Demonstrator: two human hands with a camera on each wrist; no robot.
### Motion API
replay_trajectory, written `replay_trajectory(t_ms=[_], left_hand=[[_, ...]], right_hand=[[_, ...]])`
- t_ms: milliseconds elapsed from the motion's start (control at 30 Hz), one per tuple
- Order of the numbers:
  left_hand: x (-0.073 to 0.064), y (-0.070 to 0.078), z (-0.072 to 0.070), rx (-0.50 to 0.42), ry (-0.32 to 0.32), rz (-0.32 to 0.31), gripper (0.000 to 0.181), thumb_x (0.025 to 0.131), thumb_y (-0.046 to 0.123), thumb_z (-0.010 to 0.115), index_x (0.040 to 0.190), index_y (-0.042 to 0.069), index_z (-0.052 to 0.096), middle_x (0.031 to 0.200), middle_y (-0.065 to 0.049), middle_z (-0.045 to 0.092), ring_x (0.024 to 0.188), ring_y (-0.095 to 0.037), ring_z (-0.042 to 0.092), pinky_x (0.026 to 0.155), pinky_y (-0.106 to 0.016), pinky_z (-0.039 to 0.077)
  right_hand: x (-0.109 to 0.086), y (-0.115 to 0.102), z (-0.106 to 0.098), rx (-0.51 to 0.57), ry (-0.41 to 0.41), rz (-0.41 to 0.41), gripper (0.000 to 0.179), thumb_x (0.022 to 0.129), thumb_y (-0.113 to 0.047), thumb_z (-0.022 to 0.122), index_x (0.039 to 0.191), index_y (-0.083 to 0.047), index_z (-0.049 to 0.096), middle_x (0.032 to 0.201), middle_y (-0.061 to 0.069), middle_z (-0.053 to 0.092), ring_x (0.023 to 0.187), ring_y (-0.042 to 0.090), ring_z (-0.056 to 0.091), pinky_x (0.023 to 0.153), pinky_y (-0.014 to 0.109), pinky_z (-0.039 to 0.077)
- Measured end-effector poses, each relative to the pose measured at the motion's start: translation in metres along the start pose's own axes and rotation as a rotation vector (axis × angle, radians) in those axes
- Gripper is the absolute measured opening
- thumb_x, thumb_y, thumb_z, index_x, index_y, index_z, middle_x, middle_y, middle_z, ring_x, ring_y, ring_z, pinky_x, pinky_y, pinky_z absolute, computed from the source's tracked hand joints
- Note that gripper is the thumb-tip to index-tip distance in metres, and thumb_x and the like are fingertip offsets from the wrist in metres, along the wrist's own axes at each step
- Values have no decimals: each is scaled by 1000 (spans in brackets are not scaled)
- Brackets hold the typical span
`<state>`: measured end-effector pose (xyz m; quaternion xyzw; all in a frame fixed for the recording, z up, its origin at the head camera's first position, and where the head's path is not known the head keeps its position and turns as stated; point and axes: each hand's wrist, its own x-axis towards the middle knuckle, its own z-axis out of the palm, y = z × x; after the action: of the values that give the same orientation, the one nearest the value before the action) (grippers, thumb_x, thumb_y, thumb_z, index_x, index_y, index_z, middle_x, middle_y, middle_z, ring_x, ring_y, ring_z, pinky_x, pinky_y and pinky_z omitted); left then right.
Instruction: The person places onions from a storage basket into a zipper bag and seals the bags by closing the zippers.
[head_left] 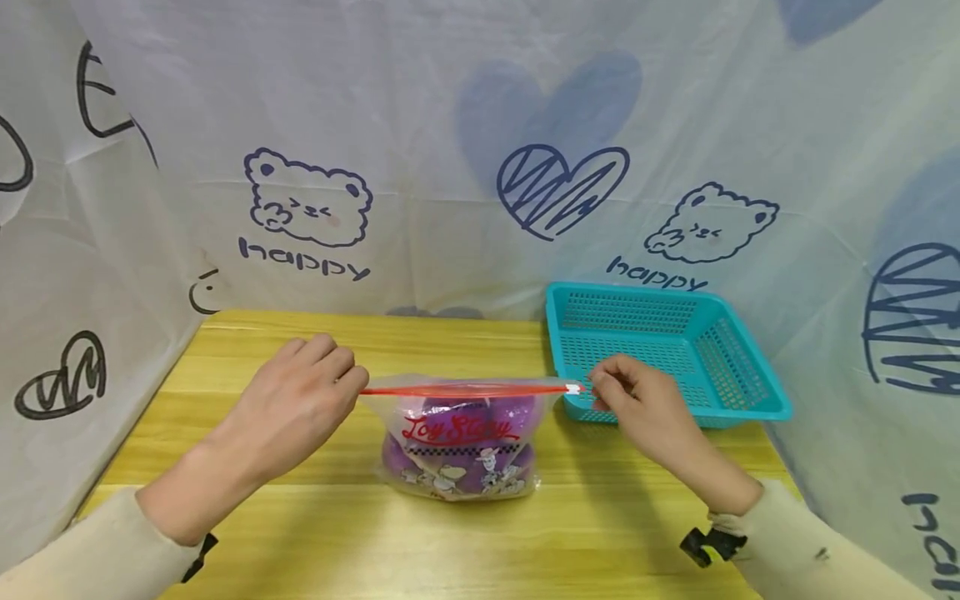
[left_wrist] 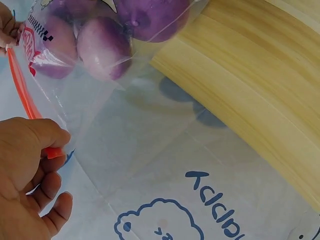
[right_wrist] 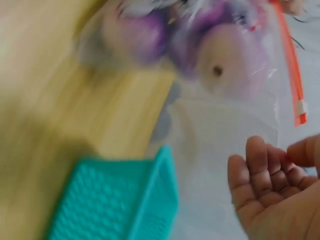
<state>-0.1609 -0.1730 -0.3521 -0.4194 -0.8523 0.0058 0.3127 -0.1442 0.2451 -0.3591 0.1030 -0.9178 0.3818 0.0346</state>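
Observation:
A clear zip bag [head_left: 465,467] with red "Toy Story" lettering stands on the table, holding several rounded purple things [left_wrist: 105,47] with pale patches. My left hand [head_left: 300,408] pinches the left end of the red zip strip [head_left: 465,389] between thumb and forefinger. At the strip's right end sits a white slider [right_wrist: 301,107]. My right hand [head_left: 643,404] is just beyond that end, apart from it in the right wrist view, with fingers loosely bent, thumb close to the forefinger and nothing held.
Behind my right hand, a turquoise perforated basket [head_left: 630,342] stands at the table's back right. The wooden table [head_left: 300,533] meets a white cloth [head_left: 427,225] printed with bears and hearts at the back and sides.

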Motion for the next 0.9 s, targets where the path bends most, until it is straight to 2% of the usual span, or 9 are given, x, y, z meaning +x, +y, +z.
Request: replay_trajectory(t_ms=[67, 200, 267, 367, 533, 633, 800, 900], left_hand=[[0, 0, -1, -3, -2, -3, 11, 93, 4, 57, 82, 6, 59, 78, -6, 56, 77, -30, 54, 64, -36, 38], [-1, 0, -2, 1, -3, -6, 9, 91, 4, 60, 83, 6, 59, 79, -7, 58, 78, -30, 56, 64, -36, 38], [-1, -1, -2, 0, -3, -9, 9, 91, 4, 61, 83, 6, 59, 79, -7, 58, 79, -30, 57, 64, -37, 39], [-1, -1, -1, -4, -1, -12, 9, 91, 4, 62, 83, 6, 59, 79, -7, 58, 79, -30, 57, 64, -37, 39], [-4, -5, -2, -8, 7, -22, 10, 91, 5, 63, 82, 6, 59, 78, -7, 58, 78, -31, 56, 64, -36, 38], [-8, -7, -3, -6, 15, -24, 11, 92, 6, 62, 82, 6, 59, 78, -7, 58, 78, -31, 56, 63, -36, 38], [-10, -8, -3, -4, 25, -23, 15, 95, 8, 58, 80, 6, 58, 77, -7, 56, 76, -31, 54, 63, -37, 38], [-10, -8, -3, -6, 25, -24, 14, 95, 8, 60, 81, 6, 58, 77, -7, 57, 76, -31, 55, 62, -37, 38]], right_hand=[[1, -3, -1, 209, -56, 148, 31, 111, -30, 53, 108, -3, 68, 95, 8, 70, 85, 17, 73, 78, 30, 60], [5, -9, -2, 598, -205, 362, 41, 110, -41, 54, 104, -1, 64, 94, 7, 68, 81, 17, 72, 84, 35, 62], [6, -11, -2, 724, -282, 436, 39, 108, -43, 56, 102, -5, 63, 91, 3, 68, 78, 16, 71, 86, 37, 61], [5, -12, -1, 856, -367, 469, 30, 107, -37, 60, 100, -9, 65, 89, 0, 69, 76, 13, 70, 89, 38, 62], [3, -12, -1, 995, -438, 458, 19, 109, -22, 58, 103, -7, 68, 90, 0, 73, 78, 11, 72, 91, 37, 61], [1, -12, 1, 1024, -428, 451, 16, 109, -15, 56, 103, -5, 68, 90, 1, 73, 78, 11, 72, 86, 32, 61], [-2, -14, 5, 965, -356, 394, 16, 108, -8, 55, 98, -5, 66, 86, 1, 70, 73, 9, 65, 74, 22, 58], [-3, -15, 7, 913, -323, 362, 16, 108, -8, 54, 97, -4, 64, 84, 0, 68, 69, 9, 61, 73, 22, 57]])
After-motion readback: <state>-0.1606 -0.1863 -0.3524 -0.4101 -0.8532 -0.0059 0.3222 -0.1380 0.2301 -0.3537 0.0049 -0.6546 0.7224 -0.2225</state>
